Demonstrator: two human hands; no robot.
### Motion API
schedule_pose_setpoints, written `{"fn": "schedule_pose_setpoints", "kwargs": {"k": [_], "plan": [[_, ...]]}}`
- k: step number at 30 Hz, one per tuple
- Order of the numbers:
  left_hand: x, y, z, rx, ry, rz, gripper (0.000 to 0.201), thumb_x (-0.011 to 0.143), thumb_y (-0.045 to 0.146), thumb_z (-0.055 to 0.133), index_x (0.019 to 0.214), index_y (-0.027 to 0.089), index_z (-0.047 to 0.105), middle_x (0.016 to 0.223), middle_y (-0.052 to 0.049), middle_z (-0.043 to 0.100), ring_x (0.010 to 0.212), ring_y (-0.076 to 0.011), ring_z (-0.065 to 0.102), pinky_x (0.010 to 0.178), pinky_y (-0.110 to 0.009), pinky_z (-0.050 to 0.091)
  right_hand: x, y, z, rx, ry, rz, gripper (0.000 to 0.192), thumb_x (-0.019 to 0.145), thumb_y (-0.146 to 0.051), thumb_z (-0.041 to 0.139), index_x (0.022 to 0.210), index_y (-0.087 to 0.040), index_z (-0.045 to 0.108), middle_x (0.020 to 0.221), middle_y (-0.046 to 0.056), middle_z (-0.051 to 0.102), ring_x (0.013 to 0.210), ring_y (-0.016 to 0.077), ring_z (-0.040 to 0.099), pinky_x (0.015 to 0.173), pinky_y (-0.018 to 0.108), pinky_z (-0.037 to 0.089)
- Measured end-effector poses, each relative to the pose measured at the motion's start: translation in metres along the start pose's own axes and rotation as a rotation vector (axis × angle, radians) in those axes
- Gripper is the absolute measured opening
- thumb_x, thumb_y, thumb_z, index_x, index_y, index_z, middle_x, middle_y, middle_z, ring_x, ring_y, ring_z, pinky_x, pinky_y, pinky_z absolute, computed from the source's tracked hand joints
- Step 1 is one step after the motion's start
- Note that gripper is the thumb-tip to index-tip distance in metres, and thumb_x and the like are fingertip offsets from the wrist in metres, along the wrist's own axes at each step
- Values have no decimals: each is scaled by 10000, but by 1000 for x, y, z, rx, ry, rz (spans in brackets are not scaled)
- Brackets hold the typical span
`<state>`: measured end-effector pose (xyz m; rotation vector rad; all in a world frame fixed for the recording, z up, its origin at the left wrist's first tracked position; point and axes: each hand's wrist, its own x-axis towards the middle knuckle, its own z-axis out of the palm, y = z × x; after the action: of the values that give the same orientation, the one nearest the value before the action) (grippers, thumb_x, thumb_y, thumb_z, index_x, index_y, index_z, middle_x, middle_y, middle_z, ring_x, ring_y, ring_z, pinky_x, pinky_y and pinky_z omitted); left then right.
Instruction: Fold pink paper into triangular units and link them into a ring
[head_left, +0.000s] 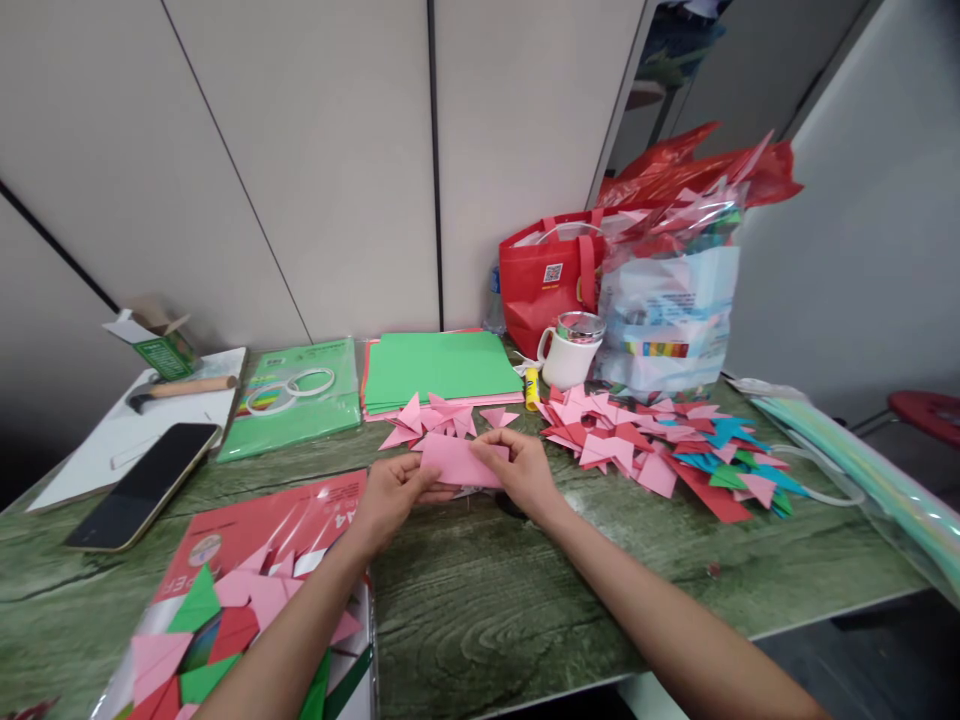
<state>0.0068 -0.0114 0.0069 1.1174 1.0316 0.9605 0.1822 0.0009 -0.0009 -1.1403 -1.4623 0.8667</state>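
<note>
We hold a pink paper strip (pixel 455 462) between both hands just above the desk (pixel 525 600), in front of the green paper stack (pixel 439 368). Our left hand (pixel 391 497) pinches its left end in a closed grip; our right hand (pixel 521 470) pinches its right end likewise. A pile of folded paper triangles (pixel 660 450) lies right of the stack, and a phone (pixel 142 485) well to its left.

Bare table (pixel 525 600) near front edge, folded triangles (pixel 660 450) crowding right, phone (pixel 142 485) left
</note>
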Motion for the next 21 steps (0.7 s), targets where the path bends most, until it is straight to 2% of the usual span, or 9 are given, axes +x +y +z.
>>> {"fn": "schedule_pose_setpoints", "kwargs": {"k": [2, 4, 6, 7, 9, 12, 16, 21], "plan": [[-1, 2, 1, -6, -23, 41, 461, 661, 333, 672, 1052, 107, 583, 790, -64, 707, 717, -197, 659, 736, -348, 511, 0, -1, -1, -2, -5, -10, 180, 722, -318, 579, 689, -150, 633, 683, 25, 645, 644, 158, 557, 605, 253, 416], [-2, 5, 2, -6, -47, 121, 629, 688, 283, 656, 1254, 142, 419, 882, -84, 696, 777, -189, 649, 754, -337, 497, 0, -1, -1, -6, -17, -21, 178, 724, -313, 579, 686, -148, 633, 685, 25, 645, 645, 157, 558, 604, 251, 413], [-4, 8, 2, 12, -73, 213, 723, 704, 244, 641, 1336, 193, 292, 1030, -115, 652, 865, -197, 628, 764, -326, 486, 0, -2, -1, -16, -39, -29, 178, 719, -311, 583, 670, -148, 630, 668, 21, 641, 631, 156, 557, 593, 249, 411], [-4, 10, 1, 42, -91, 249, 708, 707, 230, 634, 1333, 208, 305, 1105, -126, 617, 916, -207, 611, 778, -325, 477, 0, -2, 0, -21, -50, -32, 176, 716, -311, 586, 661, -149, 629, 658, 19, 640, 623, 155, 557, 587, 248, 411], [-5, 11, 0, 148, -121, 288, 566, 706, 208, 624, 1247, 208, 458, 1189, -121, 568, 1018, -225, 563, 844, -335, 443, 0, -2, 0, -30, -73, -42, 169, 712, -307, 592, 653, -153, 629, 649, 14, 640, 616, 154, 561, 585, 247, 413], [-5, 11, -3, 316, -135, 267, 341, 711, 191, 601, 1050, 193, 636, 1139, -89, 611, 1077, -229, 526, 935, -357, 372, -1, -3, 1, -39, -100, -58, 155, 715, -299, 595, 660, -161, 637, 651, 13, 647, 623, 154, 572, 597, 247, 420], [-4, 10, -4, 405, -138, 204, 278, 730, 212, 571, 991, 212, 670, 1081, -78, 648, 1019, -222, 567, 921, -378, 379, -2, -5, 1, -49, -119, -63, 143, 716, -287, 600, 658, -162, 636, 660, 19, 653, 630, 156, 581, 611, 252, 429], [-4, 10, -2, 404, -81, 222, 247, 715, 223, 582, 937, 212, 691, 1033, -60, 672, 980, -215, 592, 907, -362, 399, -2, -4, 2, -43, -103, -55, 143, 717, -302, 598, 674, -170, 633, 693, 22, 658, 672, 166, 591, 648, 268, 442]]}}
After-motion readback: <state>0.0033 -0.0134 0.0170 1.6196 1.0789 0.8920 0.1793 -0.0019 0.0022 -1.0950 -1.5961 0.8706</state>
